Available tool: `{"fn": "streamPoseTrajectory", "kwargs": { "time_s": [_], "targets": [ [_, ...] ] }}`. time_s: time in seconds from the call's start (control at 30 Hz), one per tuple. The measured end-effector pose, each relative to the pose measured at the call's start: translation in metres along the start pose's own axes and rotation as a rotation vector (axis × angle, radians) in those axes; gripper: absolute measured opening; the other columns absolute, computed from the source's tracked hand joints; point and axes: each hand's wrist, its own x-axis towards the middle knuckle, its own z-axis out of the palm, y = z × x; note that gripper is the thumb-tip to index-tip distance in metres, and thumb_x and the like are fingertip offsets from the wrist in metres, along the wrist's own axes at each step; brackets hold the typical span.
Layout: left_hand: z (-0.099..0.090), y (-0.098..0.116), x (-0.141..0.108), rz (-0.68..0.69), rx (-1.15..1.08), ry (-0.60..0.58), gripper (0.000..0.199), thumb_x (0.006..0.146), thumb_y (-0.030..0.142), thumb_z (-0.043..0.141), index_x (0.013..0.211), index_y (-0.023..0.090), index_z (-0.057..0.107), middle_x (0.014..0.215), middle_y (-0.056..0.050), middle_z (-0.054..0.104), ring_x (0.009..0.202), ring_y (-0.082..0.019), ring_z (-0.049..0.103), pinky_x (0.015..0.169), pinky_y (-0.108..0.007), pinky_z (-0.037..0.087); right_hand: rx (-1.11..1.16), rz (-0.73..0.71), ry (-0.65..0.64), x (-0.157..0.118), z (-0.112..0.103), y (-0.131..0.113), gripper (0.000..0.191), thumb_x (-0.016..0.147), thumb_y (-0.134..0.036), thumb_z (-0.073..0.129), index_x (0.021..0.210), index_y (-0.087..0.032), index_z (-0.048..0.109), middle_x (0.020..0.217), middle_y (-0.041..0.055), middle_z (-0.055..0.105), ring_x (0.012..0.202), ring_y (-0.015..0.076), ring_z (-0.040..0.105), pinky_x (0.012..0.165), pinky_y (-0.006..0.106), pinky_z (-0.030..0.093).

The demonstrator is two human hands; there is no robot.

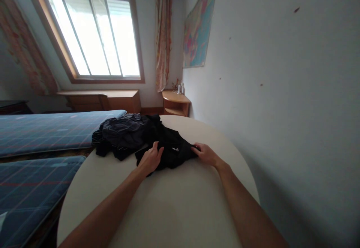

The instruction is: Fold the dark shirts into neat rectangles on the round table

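A black garment (173, 154) lies crumpled on a round, pale table (180, 203). My left hand (152, 158) pinches the cloth near its left part, with thumb and fingers close together. At the garment's right end, my right hand (206, 153) grips a corner of the fabric between thumb and fingers. A small light gap shows in the cloth between the two hands. Beyond my left hand, a heap of dark grey and black clothes (123, 131) rests on the table's far left part and touches the black garment.
Two beds with blue plaid mattresses (50, 131) stand left of the table. A white wall (281, 101) runs along the right side. Behind are a wooden desk (123, 99), a corner shelf (176, 97) holding small bottles, and a window with curtains (163, 34).
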Motion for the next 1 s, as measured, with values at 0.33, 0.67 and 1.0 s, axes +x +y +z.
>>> {"fn": "streamPoseTrajectory", "kwargs": {
  "time_s": [0.33, 0.67, 1.0],
  "targets": [
    [-0.025, 0.019, 0.006, 0.106, -0.290, 0.008, 0.031, 0.096, 0.041, 0.045, 0.115, 0.020, 0.057, 0.100, -0.007, 0.072, 0.094, -0.024, 0.069, 0.082, -0.032, 0.051, 0.366, 0.057, 0.271, -0.007, -0.027, 0.002, 0.037, 0.087, -0.053, 0.056, 0.093, -0.018, 0.069, 0.087, 0.0040, 0.072, 0.082, 0.0211, 0.065, 0.076, 0.032, 0.050],
    [-0.023, -0.001, -0.005, 0.149, -0.190, -0.367, 0.097, 0.082, 0.055, 0.064, 0.156, 0.014, 0.018, 0.147, -0.020, 0.047, 0.134, -0.031, 0.048, 0.112, -0.043, 0.035, 0.180, 0.005, 0.288, 0.004, -0.003, 0.018, 0.035, 0.094, -0.043, 0.044, 0.112, -0.022, 0.067, 0.113, 0.0057, 0.070, 0.108, 0.0218, 0.062, 0.103, 0.037, 0.042],
    [-0.042, 0.015, -0.010, 0.299, -0.101, -0.486, 0.079, 0.082, 0.030, 0.062, 0.154, 0.020, 0.030, 0.120, -0.012, 0.069, 0.108, -0.031, 0.066, 0.095, -0.041, 0.049, 0.193, 0.017, 0.143, -0.003, -0.011, 0.013, 0.032, 0.092, -0.039, 0.047, 0.104, -0.020, 0.070, 0.106, 0.0071, 0.072, 0.101, 0.0232, 0.064, 0.097, 0.038, 0.045]
  ]
}}
